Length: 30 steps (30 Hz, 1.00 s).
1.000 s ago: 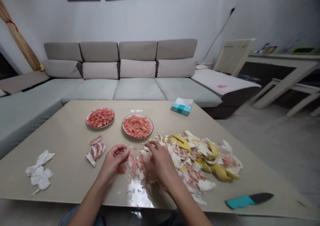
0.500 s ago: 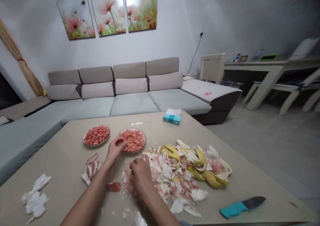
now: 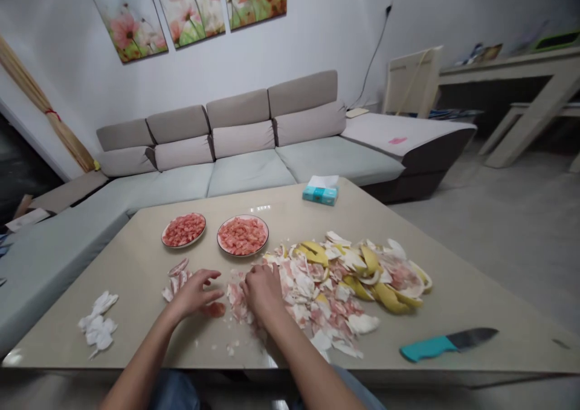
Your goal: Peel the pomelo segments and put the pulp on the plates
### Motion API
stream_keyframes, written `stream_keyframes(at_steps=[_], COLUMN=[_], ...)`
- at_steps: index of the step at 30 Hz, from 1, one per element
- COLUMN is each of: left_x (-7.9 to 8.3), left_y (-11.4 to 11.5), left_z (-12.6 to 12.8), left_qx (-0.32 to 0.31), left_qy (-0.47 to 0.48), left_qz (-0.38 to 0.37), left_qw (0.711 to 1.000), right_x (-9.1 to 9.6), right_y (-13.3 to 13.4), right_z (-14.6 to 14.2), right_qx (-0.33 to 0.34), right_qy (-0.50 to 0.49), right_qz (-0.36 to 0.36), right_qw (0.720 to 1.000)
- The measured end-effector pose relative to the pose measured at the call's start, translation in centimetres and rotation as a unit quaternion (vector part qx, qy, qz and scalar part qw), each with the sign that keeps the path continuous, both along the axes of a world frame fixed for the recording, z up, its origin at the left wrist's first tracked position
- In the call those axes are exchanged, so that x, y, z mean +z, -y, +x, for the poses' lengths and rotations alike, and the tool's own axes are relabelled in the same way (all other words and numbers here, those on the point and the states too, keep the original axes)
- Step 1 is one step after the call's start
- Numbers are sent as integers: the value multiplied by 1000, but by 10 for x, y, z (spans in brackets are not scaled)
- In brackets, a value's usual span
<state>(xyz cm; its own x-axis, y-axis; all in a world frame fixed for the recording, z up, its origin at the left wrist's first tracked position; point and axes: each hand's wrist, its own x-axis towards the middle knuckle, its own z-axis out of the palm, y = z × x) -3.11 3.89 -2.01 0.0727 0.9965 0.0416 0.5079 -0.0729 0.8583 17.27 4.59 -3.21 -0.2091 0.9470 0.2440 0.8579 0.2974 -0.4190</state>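
Observation:
My left hand (image 3: 193, 292) hovers low over the beige table (image 3: 136, 259) with fingers spread, just left of a pink pomelo piece (image 3: 216, 309) and right of several unpeeled segments (image 3: 176, 277). My right hand (image 3: 261, 289) rests curled on the left edge of a big heap of white membrane scraps and yellow peel (image 3: 344, 283); whether it holds anything is hidden. Two plates of peeled pink flesh stand behind: the left plate (image 3: 183, 230) and the right plate (image 3: 243, 236).
A knife with a teal handle (image 3: 446, 342) lies at the front right. Crumpled white tissues (image 3: 97, 325) lie at the front left. A teal tissue pack (image 3: 321, 191) sits at the far side. A grey sectional sofa (image 3: 235, 156) stands behind the table.
My left hand has pulled back from the right plate to the table beside the pink piece. My right hand has stayed on the scraps. The view has shifted.

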Motion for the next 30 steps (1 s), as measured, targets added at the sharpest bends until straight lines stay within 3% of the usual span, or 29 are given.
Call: stream_keyframes(at_steps=[3,7,13,18,24,27,30], left_x=[-16,-30,-15,-3,-4,-5,-4], left_y=[22,28,32,35,34,34,33], left_z=[-2,5,20,38,36,32,32], left_qx=[20,35,13,-31,-39,-32,-19], left_qy=[12,74,252,393,513,542,524], left_qz=[-9,-17,-53,-67,-111,-122,-109], left_qw=[1000,996,966,917,851,831,845], right_x=[0,5,13,16,27,35,41], right_y=[2,8,13,15,20,27,35], right_z=[-1,-3,1,14,16,10,3], right_qx=[6,15,59,40,32,61,108], right_qy=[-2,-18,-93,-144,-199,-271,-366], right_qz=[1,-4,-17,-17,-67,-91,-123], right_qw=[1000,1000,994,989,977,956,916])
